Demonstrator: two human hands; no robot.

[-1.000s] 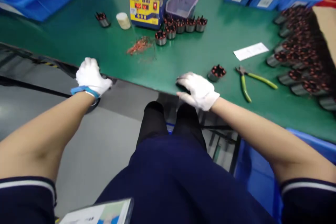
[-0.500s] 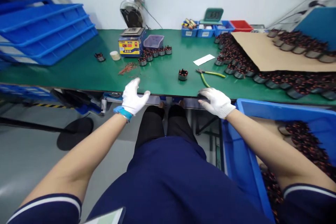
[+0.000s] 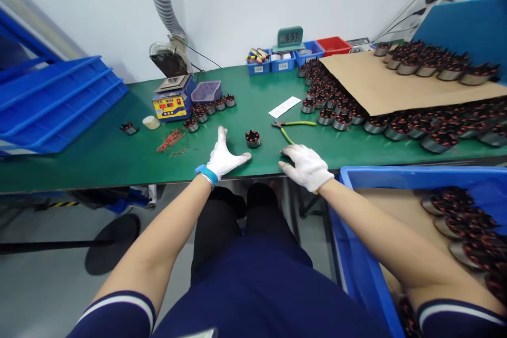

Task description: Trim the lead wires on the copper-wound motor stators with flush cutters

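Note:
My left hand (image 3: 226, 159), in a white glove with a blue wristband, is over the front of the green table (image 3: 222, 82), thumb and fingers spread, with nothing in it. Just beyond its thumb stands a single copper-wound stator (image 3: 252, 139). My right hand (image 3: 304, 165), also gloved, is at the table's front edge with its fingers apart and holds nothing. Its fingertips are close to the green-handled cutters (image 3: 291, 129), which lie open on the table. A white paper slip (image 3: 284, 107) lies behind the cutters.
A yellow-and-blue device (image 3: 173, 101) stands at the back left, near copper wire scraps (image 3: 170, 140) and a purple bin (image 3: 206, 92). Many stators (image 3: 340, 103) and a cardboard sheet (image 3: 358, 82) fill the right. Blue crates (image 3: 59, 108) lean left; a blue bin (image 3: 356, 232) stands front right.
The view has shifted, showing more of the table front. My left hand has moved forward and right, closer to the single stator. My right hand remains near the cutters.

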